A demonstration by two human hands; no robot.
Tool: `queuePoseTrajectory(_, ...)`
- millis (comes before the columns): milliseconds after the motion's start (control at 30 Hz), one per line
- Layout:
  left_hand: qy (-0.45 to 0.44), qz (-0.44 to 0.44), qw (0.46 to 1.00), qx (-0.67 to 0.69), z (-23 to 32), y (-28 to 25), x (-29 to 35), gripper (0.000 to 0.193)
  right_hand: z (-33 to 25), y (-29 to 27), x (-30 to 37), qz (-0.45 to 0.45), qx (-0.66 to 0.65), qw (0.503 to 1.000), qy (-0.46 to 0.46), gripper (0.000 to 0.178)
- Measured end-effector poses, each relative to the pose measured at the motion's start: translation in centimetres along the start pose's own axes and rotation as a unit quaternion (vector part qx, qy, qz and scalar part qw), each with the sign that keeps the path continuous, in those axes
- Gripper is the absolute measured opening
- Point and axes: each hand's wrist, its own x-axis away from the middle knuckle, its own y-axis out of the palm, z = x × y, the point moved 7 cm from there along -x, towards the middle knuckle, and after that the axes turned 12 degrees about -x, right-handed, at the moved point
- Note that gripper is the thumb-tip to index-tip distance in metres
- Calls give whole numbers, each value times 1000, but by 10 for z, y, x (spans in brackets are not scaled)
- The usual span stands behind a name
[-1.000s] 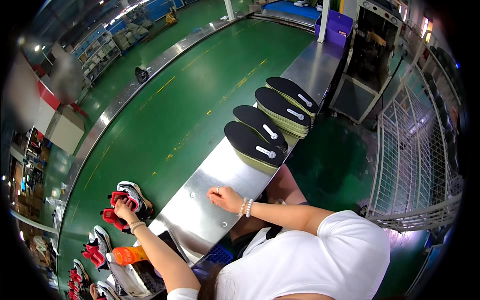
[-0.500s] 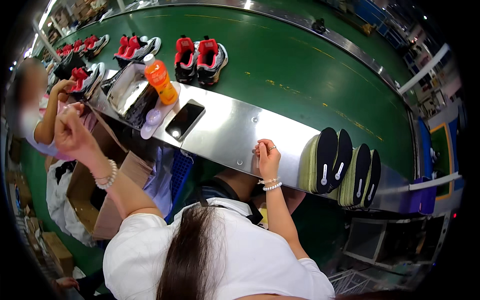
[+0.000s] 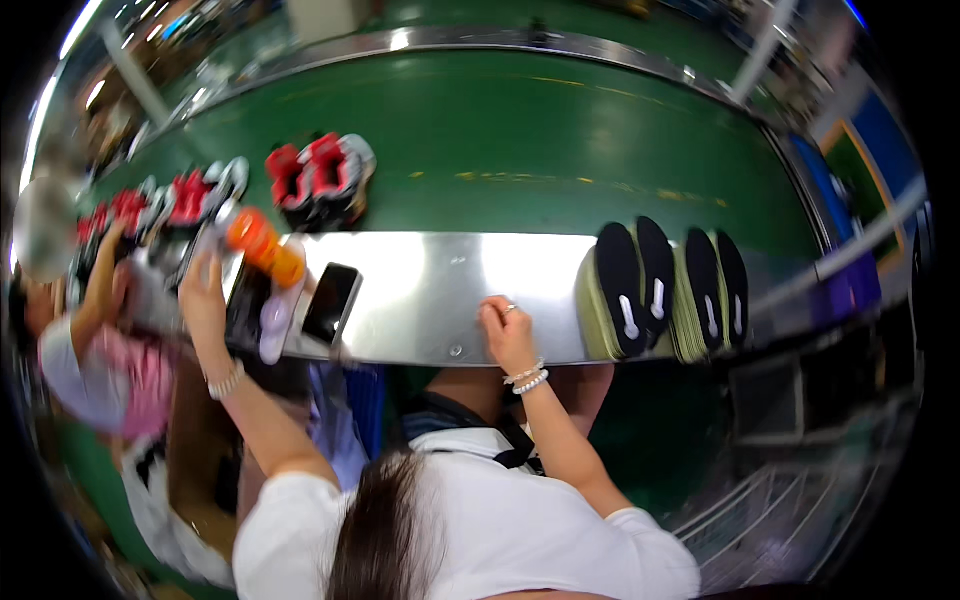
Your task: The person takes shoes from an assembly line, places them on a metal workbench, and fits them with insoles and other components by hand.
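Observation:
My left hand [image 3: 203, 300] is raised at the left end of the metal bench [image 3: 410, 295], blurred, its fingers drawn together. A pale patch shows above the fingertips; I cannot make out whether it is held. Beside this hand stands an orange drink bottle [image 3: 262, 247] with a white cap. My right hand [image 3: 508, 335] is at the bench's near edge, fingers curled inward, a ring on one finger; anything inside the curl is hidden. To its right stand stacks of black-topped, green-sided insoles [image 3: 622, 290], and another such group [image 3: 703, 295].
A black phone [image 3: 332, 303] lies beside a pale insole-shaped piece [image 3: 277, 320]. Red, grey and black shoes [image 3: 322, 180] stand beyond the bench, with more at far left. A co-worker in pink and white [image 3: 115, 370] sits left. A cardboard box [image 3: 205, 450] is below.
The view has swung left to right, so the bench lies more level. My left hand has come from further left toward the bottle. My right hand stays curled near the bench edge.

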Motion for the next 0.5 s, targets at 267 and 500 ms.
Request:
queuePoseTrajectory(267, 158, -63, 936, 308, 154, 74, 70, 15, -11, 13, 4, -36, 33, 996, -68, 15)
queuePoseTrajectory(500, 449, -342, 778, 277, 305, 169, 117, 55, -6, 7, 9, -6, 35, 998, -56, 19)
